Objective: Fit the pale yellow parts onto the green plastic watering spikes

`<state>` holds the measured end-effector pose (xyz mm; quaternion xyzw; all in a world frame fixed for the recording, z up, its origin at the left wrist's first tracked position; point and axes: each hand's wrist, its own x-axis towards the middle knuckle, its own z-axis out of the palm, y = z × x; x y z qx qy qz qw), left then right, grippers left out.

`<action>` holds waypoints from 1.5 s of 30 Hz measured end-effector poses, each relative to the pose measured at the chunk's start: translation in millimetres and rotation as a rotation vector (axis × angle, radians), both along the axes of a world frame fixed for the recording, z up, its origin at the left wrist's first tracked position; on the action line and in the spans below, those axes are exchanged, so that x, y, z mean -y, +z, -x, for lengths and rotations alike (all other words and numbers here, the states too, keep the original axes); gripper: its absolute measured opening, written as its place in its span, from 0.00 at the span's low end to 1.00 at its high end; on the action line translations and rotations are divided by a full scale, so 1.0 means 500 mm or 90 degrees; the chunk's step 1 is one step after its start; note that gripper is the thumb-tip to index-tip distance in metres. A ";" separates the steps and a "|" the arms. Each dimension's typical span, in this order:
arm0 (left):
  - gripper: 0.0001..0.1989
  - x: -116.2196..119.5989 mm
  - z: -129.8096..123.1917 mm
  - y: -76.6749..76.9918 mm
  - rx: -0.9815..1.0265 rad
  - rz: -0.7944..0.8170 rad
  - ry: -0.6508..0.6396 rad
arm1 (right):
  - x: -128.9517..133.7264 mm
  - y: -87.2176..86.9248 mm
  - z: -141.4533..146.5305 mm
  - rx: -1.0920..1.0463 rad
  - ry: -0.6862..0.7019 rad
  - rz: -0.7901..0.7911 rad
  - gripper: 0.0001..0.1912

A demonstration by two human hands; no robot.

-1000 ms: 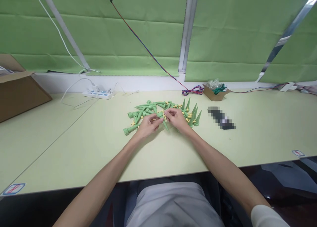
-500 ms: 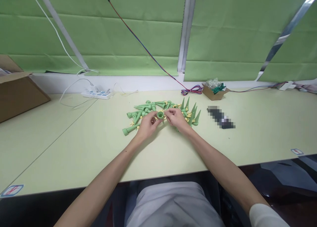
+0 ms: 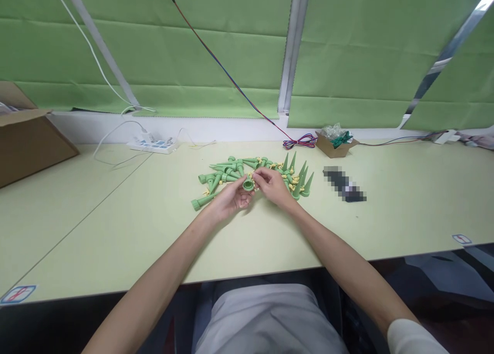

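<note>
My left hand (image 3: 230, 199) is closed around a green plastic watering spike (image 3: 248, 184), whose round open end faces up toward me. At the spike's right side, my right hand (image 3: 271, 184) is in a pinch; what sits between its fingertips is too small to make out. Behind and around both hands lies a loose pile of similar green spikes (image 3: 216, 181) with small yellow valve-like pieces (image 3: 295, 179) among them. Several pointed spikes (image 3: 301, 179) stand upright at the pile's right. One lone spike (image 3: 200, 202) lies left of my left hand.
A dark pixelated object (image 3: 344, 184) lies right of the pile. Behind it is a small cardboard box (image 3: 335, 148) with clear and green plastic. Bundled red-blue wire (image 3: 300, 141) and a white power strip (image 3: 152, 145) are at the back. A large cardboard box (image 3: 34, 145) stands far left.
My left hand has turned more palm-up and lowered slightly, tilting the spike's open end toward me. My right hand has stayed close at its side, shifting slightly left.
</note>
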<state>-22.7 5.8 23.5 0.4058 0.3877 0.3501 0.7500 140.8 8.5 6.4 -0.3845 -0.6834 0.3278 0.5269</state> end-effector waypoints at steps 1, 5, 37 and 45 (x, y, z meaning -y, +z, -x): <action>0.15 0.001 0.000 0.002 0.008 0.009 0.006 | 0.000 0.000 0.000 0.007 0.002 -0.003 0.16; 0.13 0.007 0.001 0.002 -0.005 -0.044 0.032 | 0.003 0.002 -0.001 0.036 -0.001 0.002 0.16; 0.15 0.000 0.007 -0.037 -0.545 -0.742 0.217 | 0.004 0.002 0.015 -0.177 -0.027 0.186 0.19; 0.19 -0.005 0.004 -0.022 -0.305 -0.394 0.110 | -0.011 -0.009 0.003 -0.163 -0.052 0.051 0.21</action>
